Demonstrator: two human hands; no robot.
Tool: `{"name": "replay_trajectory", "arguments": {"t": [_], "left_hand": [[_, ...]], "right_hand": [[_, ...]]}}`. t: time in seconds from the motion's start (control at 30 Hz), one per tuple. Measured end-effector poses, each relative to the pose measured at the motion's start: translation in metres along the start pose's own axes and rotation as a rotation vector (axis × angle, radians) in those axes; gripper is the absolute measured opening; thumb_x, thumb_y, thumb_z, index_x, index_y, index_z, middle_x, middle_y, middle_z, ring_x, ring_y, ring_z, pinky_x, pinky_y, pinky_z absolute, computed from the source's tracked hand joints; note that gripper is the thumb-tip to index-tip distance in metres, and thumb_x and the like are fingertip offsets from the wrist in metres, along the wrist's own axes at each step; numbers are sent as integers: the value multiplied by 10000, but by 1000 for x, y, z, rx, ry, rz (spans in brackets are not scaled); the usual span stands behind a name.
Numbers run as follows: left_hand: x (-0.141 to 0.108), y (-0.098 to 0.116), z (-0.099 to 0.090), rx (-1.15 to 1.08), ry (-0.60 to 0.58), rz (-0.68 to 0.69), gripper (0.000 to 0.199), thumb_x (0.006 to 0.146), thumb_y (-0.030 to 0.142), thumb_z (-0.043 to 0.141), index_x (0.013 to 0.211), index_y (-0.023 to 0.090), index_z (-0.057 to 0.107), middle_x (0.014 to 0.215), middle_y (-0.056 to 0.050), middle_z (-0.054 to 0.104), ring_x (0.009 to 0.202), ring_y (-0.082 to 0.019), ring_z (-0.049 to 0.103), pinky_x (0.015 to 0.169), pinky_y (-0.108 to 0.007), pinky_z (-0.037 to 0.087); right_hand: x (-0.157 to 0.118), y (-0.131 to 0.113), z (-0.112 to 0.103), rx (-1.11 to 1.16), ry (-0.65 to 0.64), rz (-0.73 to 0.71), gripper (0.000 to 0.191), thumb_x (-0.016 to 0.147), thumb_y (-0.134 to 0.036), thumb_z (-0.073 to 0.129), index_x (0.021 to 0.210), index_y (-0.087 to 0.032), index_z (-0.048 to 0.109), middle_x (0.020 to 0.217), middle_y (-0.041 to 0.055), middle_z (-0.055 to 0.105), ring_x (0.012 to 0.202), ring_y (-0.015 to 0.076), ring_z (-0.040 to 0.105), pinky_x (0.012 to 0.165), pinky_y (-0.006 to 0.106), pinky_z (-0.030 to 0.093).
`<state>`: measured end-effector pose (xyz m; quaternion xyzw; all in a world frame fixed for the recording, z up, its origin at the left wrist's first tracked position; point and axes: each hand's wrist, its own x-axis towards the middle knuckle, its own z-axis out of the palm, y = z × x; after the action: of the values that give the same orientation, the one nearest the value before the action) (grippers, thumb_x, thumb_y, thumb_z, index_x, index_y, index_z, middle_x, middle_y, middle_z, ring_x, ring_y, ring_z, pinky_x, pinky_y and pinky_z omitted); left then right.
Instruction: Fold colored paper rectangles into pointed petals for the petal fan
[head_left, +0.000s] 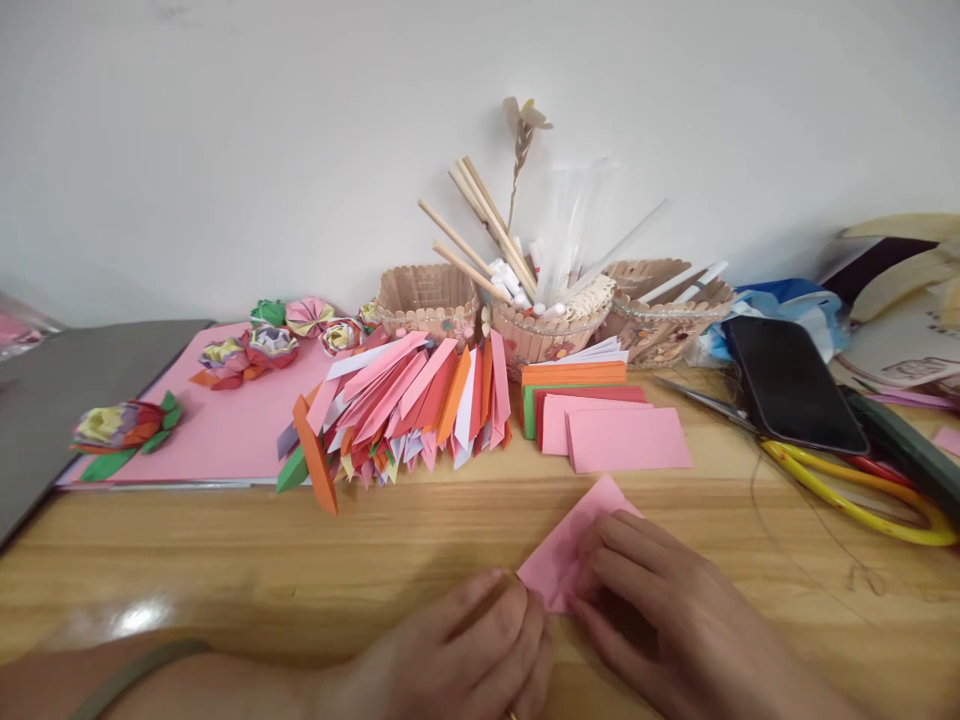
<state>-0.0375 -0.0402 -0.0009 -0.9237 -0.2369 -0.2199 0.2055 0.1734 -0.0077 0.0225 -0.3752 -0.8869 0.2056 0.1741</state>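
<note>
A pink paper slip (559, 555) is held at a slant just above or on the wooden table, near its front. My right hand (660, 590) grips it from the right, fingers bent over its face and thumb at the lower edge. Closed, with its fingers curled, my left hand (480, 640) meets the slip's lower left corner. A small yellowish tip shows beneath the left hand, too little of it to name. Behind the hands lies a short stack of pink paper slips (630, 440), beside red, green and orange ones (574, 373).
Many folded paper pieces (405, 400) are heaped at centre. Paper flowers (124, 425) rest on pink sheets (217, 440) at left. Baskets (427, 300) with sticks and markers stand along the wall. Yellow-handled scissors (855, 500), a phone (795, 385) and loose thread lie at right.
</note>
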Motion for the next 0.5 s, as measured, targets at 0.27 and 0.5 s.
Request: {"name": "replay_trajectory", "arguments": {"t": [0.27, 0.5], "left_hand": [[3, 3, 2, -15, 21, -28, 282, 950, 110, 386, 993, 143, 662, 926, 2, 673, 905, -127, 585, 836, -256, 468], [3, 7, 6, -70, -23, -132, 257, 951, 121, 396, 957, 113, 653, 917, -32, 649, 901, -136, 569, 818, -245, 454]], "right_hand": [[0, 1, 3, -4, 26, 17, 200, 815, -69, 469, 671, -194, 530, 692, 30, 565, 644, 166, 539, 562, 269, 445], [1, -1, 4, -55, 41, 20, 202, 823, -96, 466, 667, -199, 542, 681, 29, 559, 615, 162, 541, 536, 264, 448]]}}
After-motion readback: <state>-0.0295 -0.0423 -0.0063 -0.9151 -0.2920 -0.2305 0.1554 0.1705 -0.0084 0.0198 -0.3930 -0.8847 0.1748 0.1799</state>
